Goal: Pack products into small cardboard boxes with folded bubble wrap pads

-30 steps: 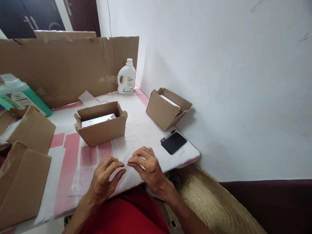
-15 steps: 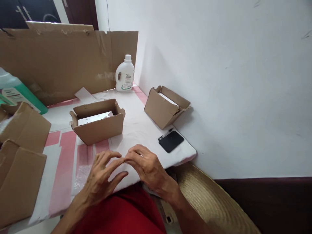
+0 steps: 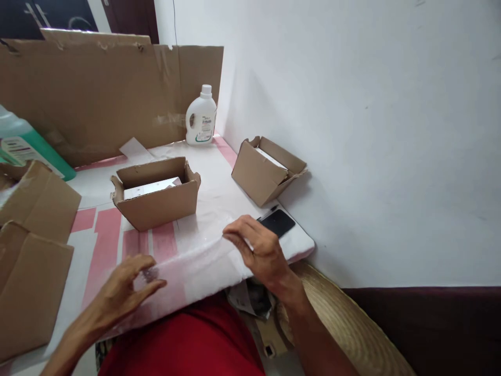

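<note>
My right hand (image 3: 260, 253) is closed in a pinch over the front right of the table, holding the edge of a thin, clear plastic film (image 3: 203, 256). The film stretches leftward across the table's front edge, its outline faint. My left hand (image 3: 127, 287) is near the film's left part, thumb and fingers curved and apart. A crumpled clear patch, like bubble wrap (image 3: 150, 273), shows between those fingers. Beyond the hands stands an open cardboard box (image 3: 168, 209) with a white box (image 3: 151, 188) inside. A black phone-like slab (image 3: 278, 223) lies just behind my right hand.
Another open cardboard box (image 3: 254, 175) leans near the wall. Two cardboard boxes (image 3: 33, 297) stand at left, before a green-liquid bottle (image 3: 39, 149). A white jug (image 3: 201, 122) stands at the back by a cardboard panel (image 3: 109, 99). A woven basket (image 3: 332, 313) sits below right.
My hands, together at the fingertips before, have moved apart: the left went left and down, the right went right. Clear film now shows stretched between them.
</note>
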Tool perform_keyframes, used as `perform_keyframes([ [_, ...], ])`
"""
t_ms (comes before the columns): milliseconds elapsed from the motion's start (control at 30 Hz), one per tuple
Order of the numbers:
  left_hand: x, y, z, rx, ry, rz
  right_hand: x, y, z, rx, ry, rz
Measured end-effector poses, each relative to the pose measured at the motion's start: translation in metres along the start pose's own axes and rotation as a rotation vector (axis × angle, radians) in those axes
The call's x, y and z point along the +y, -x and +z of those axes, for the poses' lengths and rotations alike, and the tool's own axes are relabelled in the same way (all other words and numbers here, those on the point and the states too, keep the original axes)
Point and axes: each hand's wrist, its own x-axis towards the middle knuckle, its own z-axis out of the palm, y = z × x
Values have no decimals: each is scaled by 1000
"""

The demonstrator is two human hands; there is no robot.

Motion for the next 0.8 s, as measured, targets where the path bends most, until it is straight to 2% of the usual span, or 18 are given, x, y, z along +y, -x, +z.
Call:
perform_keyframes([
  [67,-17,0,-25,71,-53,-14,15,-5,0,59,5,34],
  [133,-23,-3,-53,158,-150,18,23,-13,0,106,14,26],
  [233,-10,-2,-86,304,-349,26,18,-23,-3,181,17,-57],
  [300,3,8,-93,386,-428,14,11,-24,-6,206,13,-103],
  [367,9,26,-84,412,-443,32,6,-14,-7,174,-1,-110],
  [433,6,48,-63,373,-454,83,7,4,-2,102,-26,-84],
  [533,-10,76,-22,292,-502,166,18,41,19,9,-48,-22],
  [633,-26,91,8,242,-474,146,33,74,46,-34,-22,31],
  [800,-37,102,24,201,-425,111,48,99,72,-138,7,66],
])
